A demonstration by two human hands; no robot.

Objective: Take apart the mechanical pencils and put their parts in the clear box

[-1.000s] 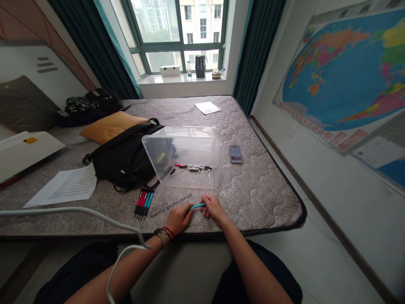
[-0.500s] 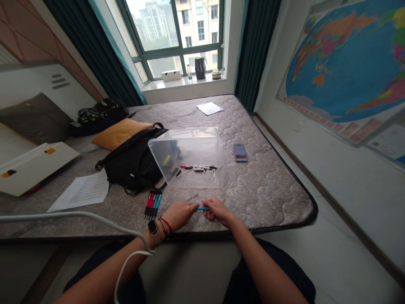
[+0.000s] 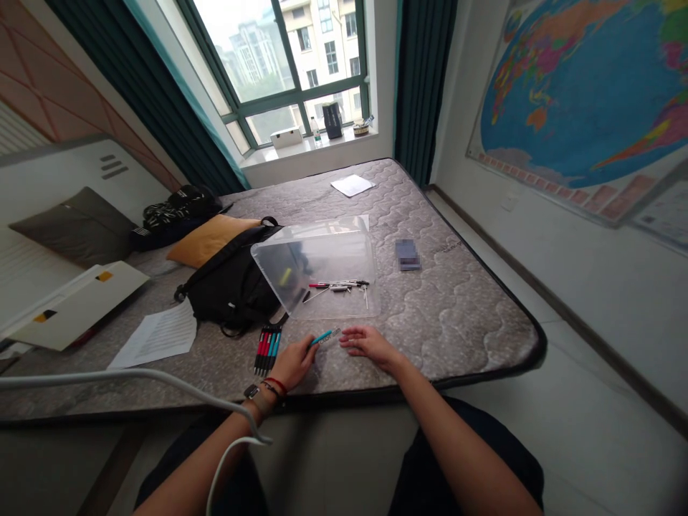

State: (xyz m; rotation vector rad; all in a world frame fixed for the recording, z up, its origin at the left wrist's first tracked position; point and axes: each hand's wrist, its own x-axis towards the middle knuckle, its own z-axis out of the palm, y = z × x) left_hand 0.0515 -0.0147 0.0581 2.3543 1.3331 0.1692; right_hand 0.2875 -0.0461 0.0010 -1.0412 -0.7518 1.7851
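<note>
My left hand (image 3: 294, 362) is closed around a light-blue pen (image 3: 322, 337), whose free end points up and to the right. To its right, my right hand (image 3: 370, 345) has its fingers stretched out, apart from the pen and holding nothing. Just left of my left hand, several red, black and blue pens (image 3: 267, 351) lie side by side in a row on the mattress. Beyond both hands a clear plastic box (image 3: 370, 251) rests with its open side toward me. Inside it are loose pens and thin pen parts (image 3: 340, 287).
The mattress (image 3: 456, 322) ends close in front of me. A black backpack (image 3: 231, 287), printed paper (image 3: 155, 337) and a white box (image 3: 80, 308) lie on the left. A small, blurred-out flat object (image 3: 408, 255) lies right of the plastic box. A white cable (image 3: 161, 375) crosses the lower left.
My right hand has let go of the blue pen and opened. My left hand keeps the pen, now tilted upward and slightly farther left. The view has turned slightly.
</note>
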